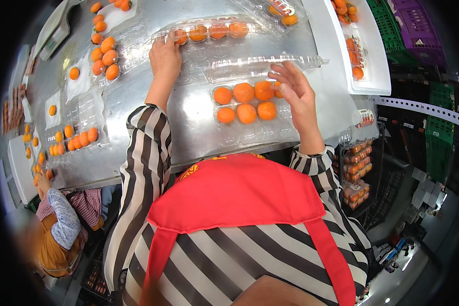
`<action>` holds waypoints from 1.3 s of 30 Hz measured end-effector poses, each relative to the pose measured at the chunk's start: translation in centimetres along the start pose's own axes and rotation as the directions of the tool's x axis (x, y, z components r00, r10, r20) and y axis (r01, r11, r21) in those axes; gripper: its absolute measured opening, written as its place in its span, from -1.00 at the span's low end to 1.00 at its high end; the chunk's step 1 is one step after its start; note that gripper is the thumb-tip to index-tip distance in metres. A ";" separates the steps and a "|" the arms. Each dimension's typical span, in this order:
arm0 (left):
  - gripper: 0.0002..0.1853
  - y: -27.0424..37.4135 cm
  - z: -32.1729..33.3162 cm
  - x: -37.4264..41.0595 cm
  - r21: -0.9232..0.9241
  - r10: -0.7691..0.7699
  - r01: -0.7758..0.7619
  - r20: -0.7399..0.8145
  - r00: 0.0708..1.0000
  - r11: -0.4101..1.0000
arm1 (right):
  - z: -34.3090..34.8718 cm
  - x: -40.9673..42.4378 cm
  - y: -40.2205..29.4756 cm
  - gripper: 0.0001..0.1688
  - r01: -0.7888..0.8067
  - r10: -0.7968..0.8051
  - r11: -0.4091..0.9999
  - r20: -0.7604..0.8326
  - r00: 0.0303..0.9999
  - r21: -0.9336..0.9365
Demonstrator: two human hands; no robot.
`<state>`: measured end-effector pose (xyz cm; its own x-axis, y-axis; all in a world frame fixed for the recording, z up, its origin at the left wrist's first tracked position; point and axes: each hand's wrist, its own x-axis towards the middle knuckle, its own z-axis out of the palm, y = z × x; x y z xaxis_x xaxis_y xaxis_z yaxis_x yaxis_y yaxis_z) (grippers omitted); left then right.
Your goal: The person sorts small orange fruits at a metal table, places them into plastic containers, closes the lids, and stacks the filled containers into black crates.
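A clear plastic clamshell tray [223, 130] lies in front of me with its lid [244, 69] folded back. It holds two rows of orange persimmons [246, 113]. Over its right end is my right hand [300, 99], fingers spread and thumb beside a partly hidden persimmon [278, 90]. My left hand [164, 59] reaches to the left end of a farther clamshell [206, 49], where a row of persimmons [198, 33] sits under its raised lid. The left fingertips are beside the end fruit and partly hidden; whether they grip it cannot be told.
More persimmons [109, 57] sit in a clamshell to the left, beyond a metal table's [137, 145] bare strip. A white bin [371, 82] stands at the right, with stacked packed clamshells [357, 168] below it. At the left, a co-worker's hand [43, 183] touches fruit.
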<state>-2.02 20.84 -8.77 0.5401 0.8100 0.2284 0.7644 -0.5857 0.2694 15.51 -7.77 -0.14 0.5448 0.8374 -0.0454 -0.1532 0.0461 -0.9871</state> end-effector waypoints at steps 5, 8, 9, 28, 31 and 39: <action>-0.43 -1.9 1.3 -0.1 -0.005 0.242 -0.249 -0.224 0.944 0.968 | -1.4 0.6 -1.2 -0.38 0.029 -0.030 0.999 -0.066 0.997 -0.026; -0.50 -1.7 0.6 -1.4 0.108 0.189 -0.170 -0.200 0.961 0.980 | -2.3 0.1 -1.1 -0.37 0.005 -0.015 0.995 -0.092 0.996 -0.104; -0.55 -1.1 -0.5 -2.1 0.109 0.201 -0.187 -0.136 0.970 0.976 | -2.7 -0.1 -1.1 -0.36 0.006 -0.020 0.991 -0.103 0.995 -0.133; -0.78 5.9 -8.4 -6.4 -0.720 0.112 0.077 0.212 0.971 0.689 | -1.4 -5.7 4.2 -0.32 0.351 -0.200 0.369 0.295 0.934 -0.861; -0.74 6.4 -8.1 -7.1 -0.692 0.113 0.058 0.199 0.973 0.720 | -1.5 -6.1 4.7 -0.32 0.392 -0.221 0.299 0.336 0.915 -0.870; -0.71 7.9 -8.8 -8.5 -0.764 0.152 0.173 0.334 0.930 0.621 | -1.9 -5.4 5.4 -0.33 0.456 -0.297 0.279 0.375 0.878 -0.845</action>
<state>-3.67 9.06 -0.32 0.7363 0.6741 -0.0589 0.2992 -0.2462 0.9219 13.36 -13.08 -5.54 0.2144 0.9260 0.3108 0.9025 -0.0661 -0.4256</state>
